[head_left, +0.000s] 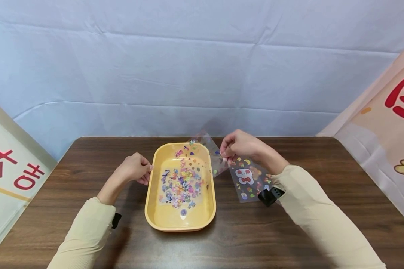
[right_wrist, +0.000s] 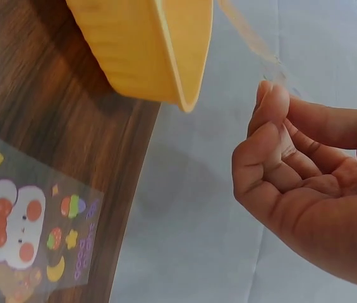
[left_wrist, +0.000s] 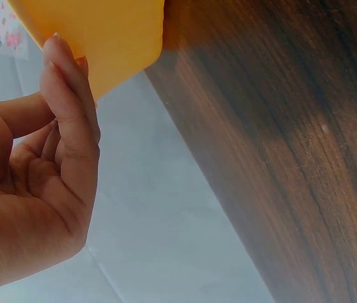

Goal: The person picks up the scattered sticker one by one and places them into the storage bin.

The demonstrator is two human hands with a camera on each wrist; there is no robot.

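A yellow rectangular tray point(head_left: 180, 228) stands on the table, holding clear sticker sheets point(head_left: 181, 188) printed with many small colourful figures. At its left rim, my left hand point(head_left: 133, 169) grips the edge with thumb and fingers; the left wrist view shows the fingertips right at the tray wall point(left_wrist: 124, 47). My right hand point(head_left: 241, 145) pinches the corner of a transparent sticker sheet point(head_left: 217, 164) between thumb and forefinger. That sheet slants over the tray's far right part, and appears almost edge-on in the right wrist view.
Another clear sticker sheet point(head_left: 244, 177), with a white bunny and small fruit shapes, lies right of the tray, partly under my right forearm. The dark wooden table point(head_left: 242, 239) ends at a pale cloth backdrop point(head_left: 175, 74). Printed banners point(head_left: 383, 130) hang at both sides.
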